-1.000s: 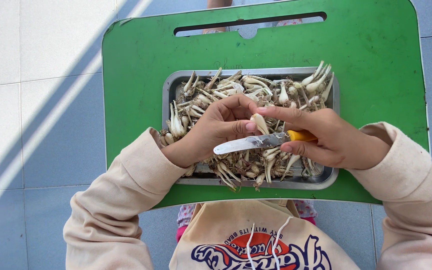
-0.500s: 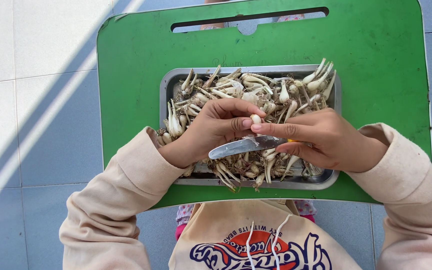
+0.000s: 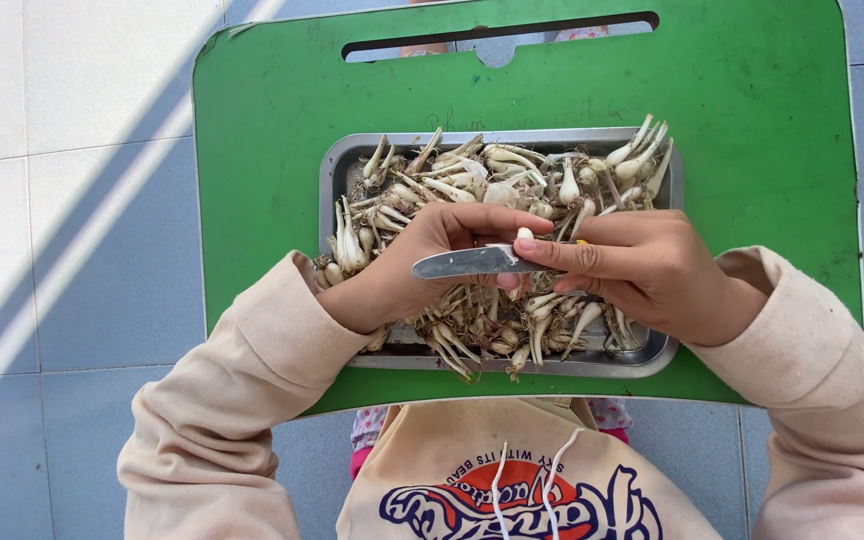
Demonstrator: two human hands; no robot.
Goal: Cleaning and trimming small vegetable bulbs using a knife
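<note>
A metal tray full of small white bulbs with roots and dry stems rests on a green lap table. My right hand grips a small knife, its blade pointing left over the tray. My left hand pinches one small bulb against the blade, fingertips meeting those of the right hand. The knife's handle is hidden inside my right fist.
The green table has a long handle slot at its far edge. Pale floor tiles with a sunlit stripe lie to the left. My cream sleeves and printed top fill the bottom of the view.
The knife's orange handle, visible a second ago, has vanished inside my right hand. Both hands stay together over the tray, fingers shifting on the bulb at the blade.
</note>
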